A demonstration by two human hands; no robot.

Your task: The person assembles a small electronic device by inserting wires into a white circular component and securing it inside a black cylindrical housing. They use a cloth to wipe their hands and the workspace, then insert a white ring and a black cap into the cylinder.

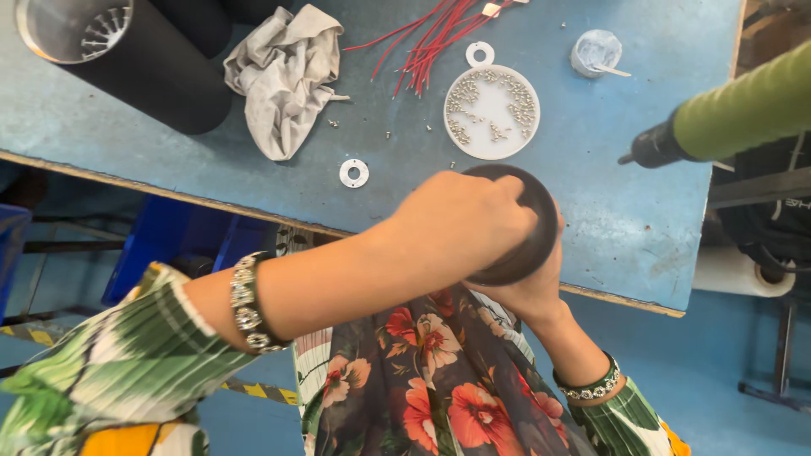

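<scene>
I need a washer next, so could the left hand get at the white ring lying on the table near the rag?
Probably yes, but not right away. The white ring lies in the open beside the rag, nothing over it. The left hand, though, is clasped on the black round part together with the right hand.

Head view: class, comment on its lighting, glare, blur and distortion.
Head view: even, soft light on the blue table, with faint shadows only; glare on the shiny inside of the black tube; the green tool at the right edge looks soft and blurred; both hands, left hand and right hand, on the black disc are fairly sharp; the table edge tilts, wide-angle.
</scene>
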